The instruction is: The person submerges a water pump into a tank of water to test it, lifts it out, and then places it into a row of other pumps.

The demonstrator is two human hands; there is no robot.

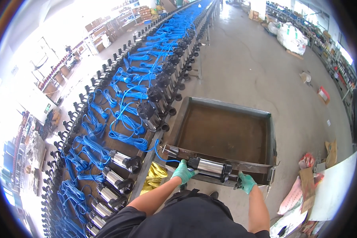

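A submersible pump [210, 167], a steel cylinder with black ends, lies crosswise along the near edge of a metal tray [182, 115]. My left hand [183, 173], in a green glove, grips it at its left end from the near side. A blue cable [158, 152] runs from that end to the bench on the left. Just beyond the pump's right end is my right hand [247, 183], also gloved in green. Its fingers are curled around a small dark piece that I cannot make out; whether this piece joins the pump is unclear.
To the left, a long bench carries rows of similar pumps [117, 178] and coiled blue cables [129, 139]. Yellow cloth [154, 176] hangs between bench and tray. Sacks [291, 196] and cardboard [307, 188] lie at right; a white bundle [291, 37] stands farther back.
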